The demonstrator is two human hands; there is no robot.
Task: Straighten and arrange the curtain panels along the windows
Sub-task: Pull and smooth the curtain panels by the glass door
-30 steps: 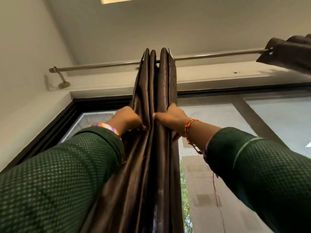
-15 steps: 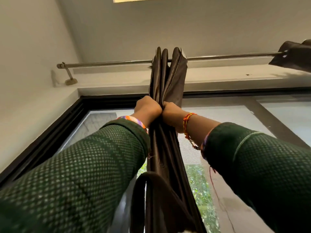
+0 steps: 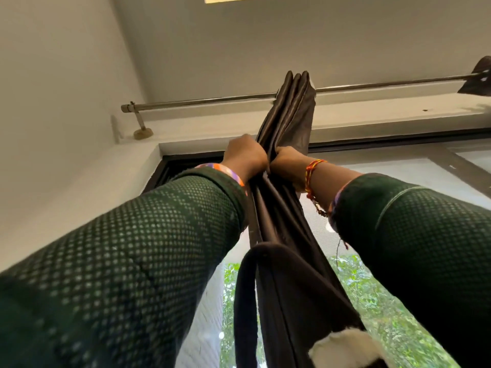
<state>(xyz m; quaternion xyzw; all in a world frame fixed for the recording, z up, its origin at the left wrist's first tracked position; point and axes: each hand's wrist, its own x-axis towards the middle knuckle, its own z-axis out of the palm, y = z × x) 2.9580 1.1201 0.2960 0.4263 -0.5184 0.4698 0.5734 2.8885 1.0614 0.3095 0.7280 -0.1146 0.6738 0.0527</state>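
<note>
A dark brown curtain panel [image 3: 291, 120] hangs bunched into tight folds from a metal rod [image 3: 202, 101] above the window. My left hand [image 3: 245, 156] grips the folds from the left and my right hand [image 3: 285, 162] grips them from the right, fists pressed together around the gathered fabric. Both arms reach up in green dotted sleeves. A second dark curtain panel [image 3: 478, 78] sits bunched at the rod's far right end.
The rod's bracket [image 3: 142, 128] is fixed to the wall at the left. A black window frame [image 3: 372, 144] runs below the ledge, with green foliage [image 3: 385, 314] outside. A dark looped strap [image 3: 244, 301] and a white patch [image 3: 345, 349] hang in front of the lower curtain.
My hands have squeezed the spread folds into one tight bundle and drawn together. The view has shifted, so the curtain and rod now sit further right.
</note>
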